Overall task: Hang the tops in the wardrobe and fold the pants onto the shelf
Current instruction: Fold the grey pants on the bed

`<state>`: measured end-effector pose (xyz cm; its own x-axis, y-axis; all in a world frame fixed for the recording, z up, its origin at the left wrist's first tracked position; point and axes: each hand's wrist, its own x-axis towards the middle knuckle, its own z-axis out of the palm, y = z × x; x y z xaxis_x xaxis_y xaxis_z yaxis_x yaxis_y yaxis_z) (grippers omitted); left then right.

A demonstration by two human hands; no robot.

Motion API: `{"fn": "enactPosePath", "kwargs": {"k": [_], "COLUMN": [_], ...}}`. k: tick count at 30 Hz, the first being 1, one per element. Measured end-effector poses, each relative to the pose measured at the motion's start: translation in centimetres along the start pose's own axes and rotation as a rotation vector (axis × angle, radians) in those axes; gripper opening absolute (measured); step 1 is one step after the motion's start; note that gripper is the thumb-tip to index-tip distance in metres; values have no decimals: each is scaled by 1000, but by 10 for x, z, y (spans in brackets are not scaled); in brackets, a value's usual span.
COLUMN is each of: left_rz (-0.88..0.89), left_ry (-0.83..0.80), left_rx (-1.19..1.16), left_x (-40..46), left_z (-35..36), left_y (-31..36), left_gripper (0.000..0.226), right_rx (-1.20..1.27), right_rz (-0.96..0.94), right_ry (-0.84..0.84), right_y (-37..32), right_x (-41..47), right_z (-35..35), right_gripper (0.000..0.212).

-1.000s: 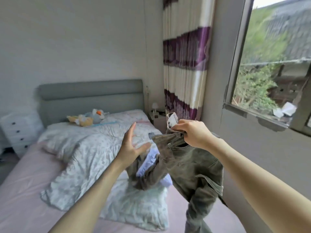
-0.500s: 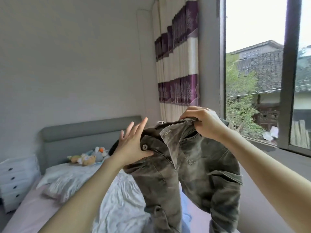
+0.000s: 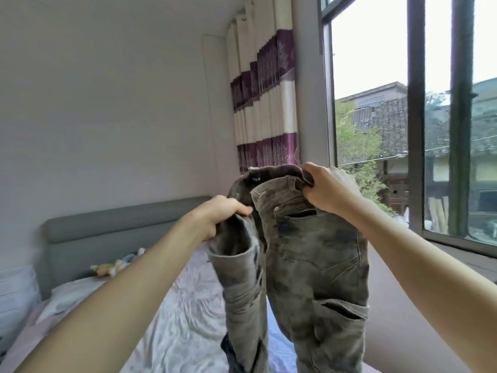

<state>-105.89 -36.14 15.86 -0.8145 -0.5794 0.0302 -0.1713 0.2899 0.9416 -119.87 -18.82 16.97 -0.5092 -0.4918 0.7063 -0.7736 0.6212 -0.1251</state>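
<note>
A pair of olive-grey mottled pants hangs in the air in front of me, waistband up, legs dangling past the bottom of the frame. My right hand grips the waistband at its right side. My left hand grips the left side of the waistband, with the fabric bunched and folded over below it. A bit of blue clothing shows on the bed behind the legs. No wardrobe or shelf is in view.
A bed with a patterned duvet and grey headboard lies below and left. Soft toys sit near the pillow. A striped purple curtain hangs by a window on the right.
The pants have been lifted off the bed to chest height. My left hand, open before, has closed on the waistband's left side. My head has tilted up.
</note>
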Motion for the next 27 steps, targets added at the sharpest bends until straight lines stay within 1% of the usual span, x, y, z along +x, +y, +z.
{"fn": "enactPosePath", "kwargs": {"k": [1, 2, 3, 5, 6, 8, 9, 11, 12, 13, 14, 15, 17, 18, 19, 20, 21, 22, 24, 25, 26, 27], "left_rz": [-35, -70, -110, -192, -209, -202, -190, -148, -118, -84, -47, -8, 63, 99, 126, 151, 165, 179, 197, 202, 207, 236], "left_ry": [-16, -31, -41, -38, -21, 4, 17, 46, 55, 63, 80, 106, 150, 172, 194, 224, 264, 313, 416, 477, 545, 651], "left_rx": [-33, -75, -128, -252, -315, -423, -469, -560, -618, -673, -723, -778, -873, -909, -929, -923, -899, -864, -759, -688, -597, -486], "left_x": [-4, -6, -10, -16, -19, -25, -29, -34, -38, -41, -43, -45, -49, -53, -57, -64, -70, -78, -93, -101, -107, -117], "left_z": [6, 12, 20, 33, 40, 52, 58, 63, 64, 63, 61, 57, 50, 47, 44, 41, 37, 33, 24, 16, 11, -3], "left_y": [3, 4, 2, -6, -9, -9, -6, 3, 9, 17, 24, 33, 48, 54, 58, 62, 63, 65, 67, 68, 70, 71], "left_gripper": [20, 15, 10, 17, 20, 20, 19, 20, 22, 22, 22, 24, 31, 32, 32, 30, 29, 28, 26, 22, 16, 12], "right_rx": [26, 85, 196, 528, 698, 1004, 1127, 1334, 1410, 1471, 1498, 1496, 1478, 1457, 1429, 1383, 1326, 1303, 1314, 1332, 1346, 1385], "right_rz": [42, 87, 125, 183, 201, 186, 153, 61, 24, -9, -51, -93, -219, -311, -372, -389, -356, -296, -195, -183, -195, -219], "right_ry": [-55, -124, -200, -347, -418, -528, -584, -728, -779, -782, -731, -642, -398, -313, -272, -250, -218, -175, -84, -59, -36, -30], "right_y": [-4, -7, -8, -9, -8, -5, 1, 8, 10, 10, 10, 9, 5, 4, 2, -1, -5, -12, -29, -42, -52, -70], "right_x": [-1, -2, -6, -18, -25, -38, -42, -45, -45, -45, -45, -45, -48, -49, -50, -50, -49, -47, -42, -41, -40, -38], "right_z": [-4, -7, -10, -10, -11, -9, -10, -14, -18, -23, -26, -29, -33, -35, -36, -36, -34, -33, -31, -29, -29, -30], "right_gripper": [14, 13, 11, 9, 13, 17, 27, 61, 70, 73, 71, 66, 45, 47, 58, 67, 68, 59, 26, 21, 23, 26]}}
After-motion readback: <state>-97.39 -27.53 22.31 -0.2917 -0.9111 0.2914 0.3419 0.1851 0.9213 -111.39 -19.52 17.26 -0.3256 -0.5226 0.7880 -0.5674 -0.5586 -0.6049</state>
